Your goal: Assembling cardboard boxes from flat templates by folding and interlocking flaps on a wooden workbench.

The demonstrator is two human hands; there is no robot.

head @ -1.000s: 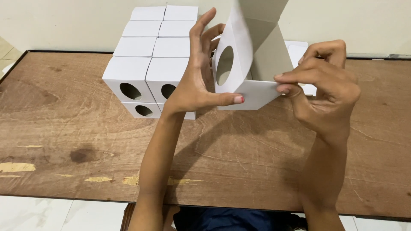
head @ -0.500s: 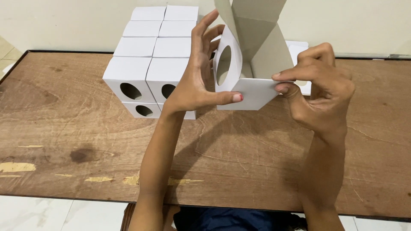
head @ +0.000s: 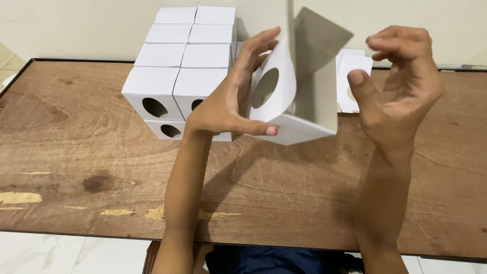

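Left hand (head: 228,104) grips box (head: 299,109); right hand (head: 398,96) apart.

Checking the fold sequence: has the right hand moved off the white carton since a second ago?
Yes. The right hand has let go of the carton, shifting right, away from the stacked boxes.

the half-folded carton (head: 299,101) is white outside, grey inside. the stacked boxes (head: 177,66) are white with dark oval holes. the table (head: 101,167) is brown wood grain with pale yellow scuffs and a dark stain. the left hand (head: 228,101) has a pink-red thumbnail.
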